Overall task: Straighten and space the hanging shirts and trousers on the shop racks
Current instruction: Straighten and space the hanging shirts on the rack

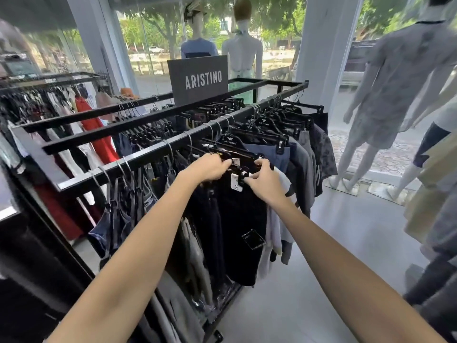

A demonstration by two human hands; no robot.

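A black metal rack (138, 162) runs from near left to far right, hung with trousers and shorts on black clip hangers. In front of me hangs a black pair of trousers (241, 233) with a white tag at its waistband. My left hand (210, 167) grips the left end of its black hanger (244, 157). My right hand (263, 180) pinches the hanger's right clip at the waistband. To the right hang blue and grey shorts (294, 164); to the left hang denim pieces (128, 209).
A grey ARISTINO sign (199, 79) stands on the rack's middle. A second rack with red and pale garments (91, 125) stands at left. Dressed mannequins (395, 90) stand at right and at the window behind. Pale floor (333, 256) stretches to my right.
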